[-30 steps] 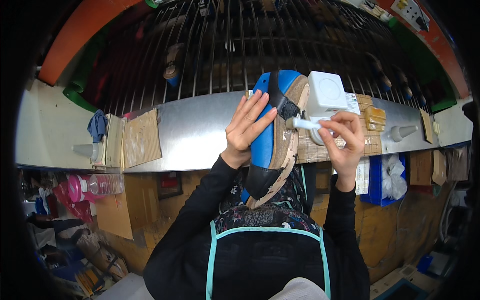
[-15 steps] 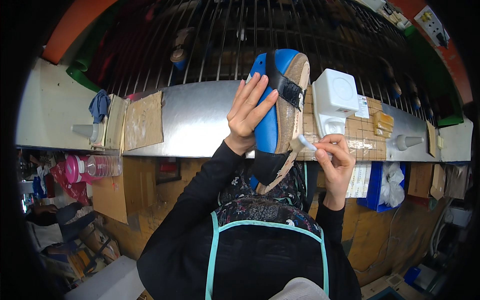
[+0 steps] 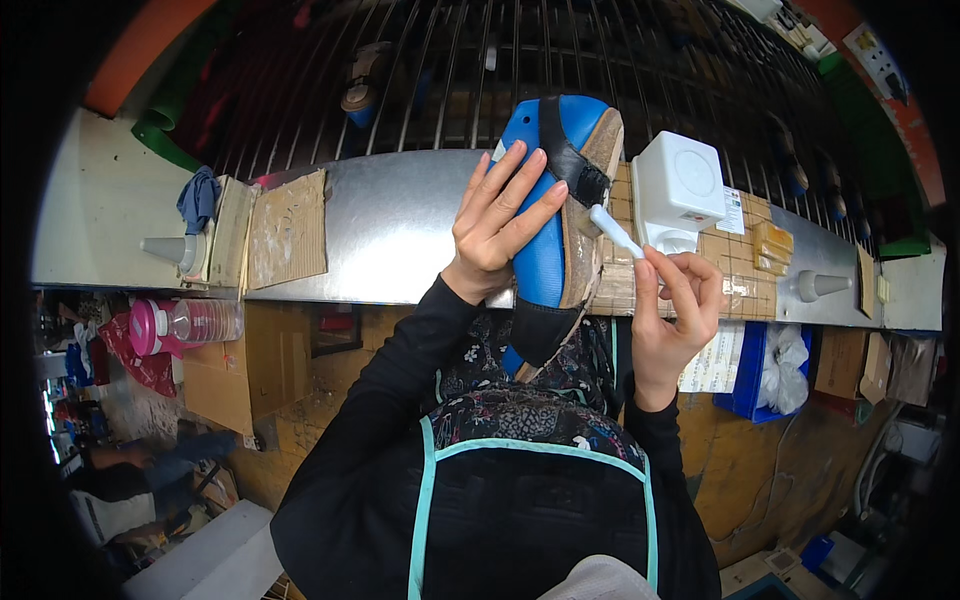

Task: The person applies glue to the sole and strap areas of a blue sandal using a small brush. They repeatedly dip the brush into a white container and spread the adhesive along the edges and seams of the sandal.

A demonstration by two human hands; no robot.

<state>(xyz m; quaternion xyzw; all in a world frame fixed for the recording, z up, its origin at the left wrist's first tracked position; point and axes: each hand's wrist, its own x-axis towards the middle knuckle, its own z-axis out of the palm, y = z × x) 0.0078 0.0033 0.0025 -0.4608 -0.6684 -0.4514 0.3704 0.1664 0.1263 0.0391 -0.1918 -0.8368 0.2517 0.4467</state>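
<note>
A sandal with black straps and a cork-like midsole sits on a blue shoe last, tilted on its side with its toe away from me. My left hand holds it from the left, fingers stretched across the last and the thumb side hidden. Between thumb and fingertips of my right hand is a small brush with a pale blue-white handle. Its head meets the sandal's cork side just below the strap; the bristles are hard to make out.
Right of the sandal stands a white plastic container on a taped board, with a yellow block further right. Grey cones lie at both ends of the metal bench. Cardboard lies left; metal rollers run beyond, carrying other shoes.
My right hand has moved the brush forward along the sandal's side, from near the heel to just below the strap. My left hand and the sandal have barely shifted.
</note>
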